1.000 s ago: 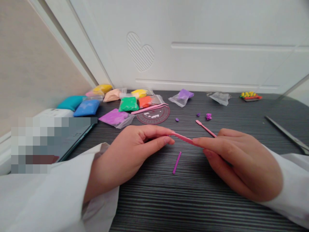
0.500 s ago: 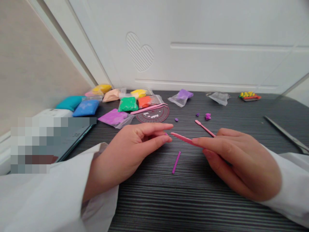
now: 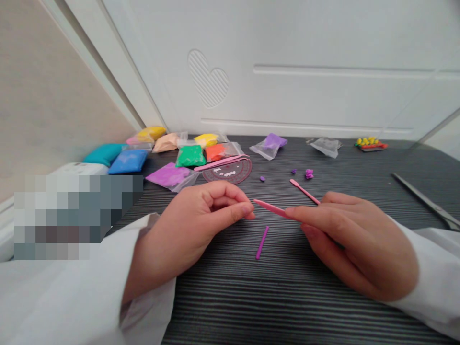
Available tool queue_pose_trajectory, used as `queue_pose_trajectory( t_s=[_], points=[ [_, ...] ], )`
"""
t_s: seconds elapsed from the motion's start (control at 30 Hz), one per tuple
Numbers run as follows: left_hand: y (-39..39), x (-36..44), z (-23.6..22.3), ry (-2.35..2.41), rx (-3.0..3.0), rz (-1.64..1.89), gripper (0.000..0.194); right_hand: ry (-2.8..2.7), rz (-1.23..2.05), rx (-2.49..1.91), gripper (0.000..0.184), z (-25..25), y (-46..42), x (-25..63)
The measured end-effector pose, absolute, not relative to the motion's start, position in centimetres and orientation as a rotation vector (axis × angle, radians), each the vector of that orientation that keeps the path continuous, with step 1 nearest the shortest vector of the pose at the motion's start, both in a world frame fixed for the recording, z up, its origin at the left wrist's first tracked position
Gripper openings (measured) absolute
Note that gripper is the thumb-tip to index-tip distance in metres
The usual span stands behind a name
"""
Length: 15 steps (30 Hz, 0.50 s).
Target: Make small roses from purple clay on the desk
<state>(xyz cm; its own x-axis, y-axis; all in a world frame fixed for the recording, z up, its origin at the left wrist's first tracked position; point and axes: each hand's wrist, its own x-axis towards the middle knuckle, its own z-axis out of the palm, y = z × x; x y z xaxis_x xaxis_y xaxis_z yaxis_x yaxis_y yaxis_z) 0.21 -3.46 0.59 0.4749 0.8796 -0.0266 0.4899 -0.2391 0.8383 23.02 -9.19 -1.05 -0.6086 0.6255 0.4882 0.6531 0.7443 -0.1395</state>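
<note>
My left hand (image 3: 204, 225) is closed in a pinch, thumb tip against the bent index finger. A small bit of purple clay showed there a moment earlier; the fingers now hide it. In my right hand (image 3: 359, 239) a pink modelling tool (image 3: 271, 208) is gripped between thumb and fingers. Its pointed end reaches close to the left fingertips. Below the tool, a thin purple clay strip (image 3: 262, 243) lies on the dark table (image 3: 230, 306). A second pink modelling tool (image 3: 304, 191) lies partly behind the right hand. Beyond are a purple clay lump (image 3: 309, 174) and smaller purple bits (image 3: 262, 178).
Several bags of coloured clay lie at the back left, among them a green bag (image 3: 190, 155) and a blue bag (image 3: 128, 161). Pink tweezers (image 3: 219, 163) rest over a round patterned disc (image 3: 230, 177). Scissors (image 3: 427, 201) lie at right. A clear bag (image 3: 326, 146) is near the wall.
My left index finger has bent down from straight to meet the thumb, covering the purple bit. The right hand and its tool have barely moved.
</note>
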Motion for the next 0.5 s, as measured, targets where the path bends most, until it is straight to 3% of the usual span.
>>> queue_pose_trajectory(
  t_s=[0.3,0.5],
  points=[
    [-3.21,0.22,0.27,1.120,1.955,0.625,0.009,-2.411,-0.064,-0.970,0.034,-0.99,-9.18,22.91],
    [-3.52,0.10,-0.03,1.091,1.783,0.648,0.024,-2.407,-0.079,-0.972,0.034,-1.06,-9.19,22.97]
  ],
)
